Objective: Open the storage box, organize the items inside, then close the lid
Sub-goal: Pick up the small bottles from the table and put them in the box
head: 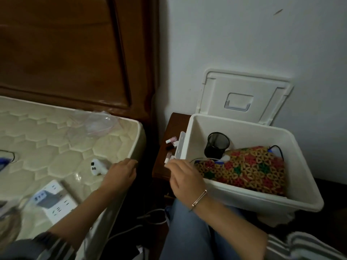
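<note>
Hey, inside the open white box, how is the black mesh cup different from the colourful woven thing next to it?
The black mesh pen cup is a single dark colour, while the woven piece is patterned in red, green and tan. The pen cup stands upright near the back left. The woven piece lies spread across the right and front. The pen cup takes up little room, and the woven piece covers far more. Both sit inside the open storage box.

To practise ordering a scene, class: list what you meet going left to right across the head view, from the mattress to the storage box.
Power strip → white plug adapter → left hand → right hand → black mesh pen cup.
</note>
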Demonstrator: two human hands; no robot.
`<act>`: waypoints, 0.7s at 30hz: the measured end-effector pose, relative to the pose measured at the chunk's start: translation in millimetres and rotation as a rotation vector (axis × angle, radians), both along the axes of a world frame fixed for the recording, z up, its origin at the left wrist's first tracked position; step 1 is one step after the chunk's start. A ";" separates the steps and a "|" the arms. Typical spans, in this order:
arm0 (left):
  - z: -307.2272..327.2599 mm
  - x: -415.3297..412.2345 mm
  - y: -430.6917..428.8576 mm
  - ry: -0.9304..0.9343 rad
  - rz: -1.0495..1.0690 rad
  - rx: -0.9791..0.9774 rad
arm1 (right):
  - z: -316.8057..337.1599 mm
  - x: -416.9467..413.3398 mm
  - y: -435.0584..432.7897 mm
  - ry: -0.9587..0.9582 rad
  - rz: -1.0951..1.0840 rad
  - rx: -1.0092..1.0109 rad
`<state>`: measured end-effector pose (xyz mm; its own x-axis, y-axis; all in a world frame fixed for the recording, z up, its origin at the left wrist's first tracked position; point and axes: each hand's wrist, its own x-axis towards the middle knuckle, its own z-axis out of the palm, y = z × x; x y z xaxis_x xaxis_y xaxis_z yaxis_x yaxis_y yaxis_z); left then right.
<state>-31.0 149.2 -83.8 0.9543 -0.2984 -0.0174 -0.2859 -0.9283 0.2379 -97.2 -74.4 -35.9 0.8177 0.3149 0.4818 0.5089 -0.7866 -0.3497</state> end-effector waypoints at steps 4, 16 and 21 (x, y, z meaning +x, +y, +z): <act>-32.2 -11.0 11.7 0.036 0.014 0.010 | -51.5 4.7 30.8 0.169 0.078 -0.162; -77.4 44.5 -18.6 0.114 -0.109 0.038 | -143.0 69.5 52.1 0.506 -0.313 -0.258; -80.0 84.4 -44.5 0.172 -0.202 0.030 | -135.2 97.0 52.4 0.640 -0.460 -0.106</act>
<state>53.4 104.7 -163.7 0.8575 -0.4796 -0.1860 -0.4242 -0.8638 0.2719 -0.2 -22.0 -171.1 0.9848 -0.1043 -0.1392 -0.1499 -0.9146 -0.3756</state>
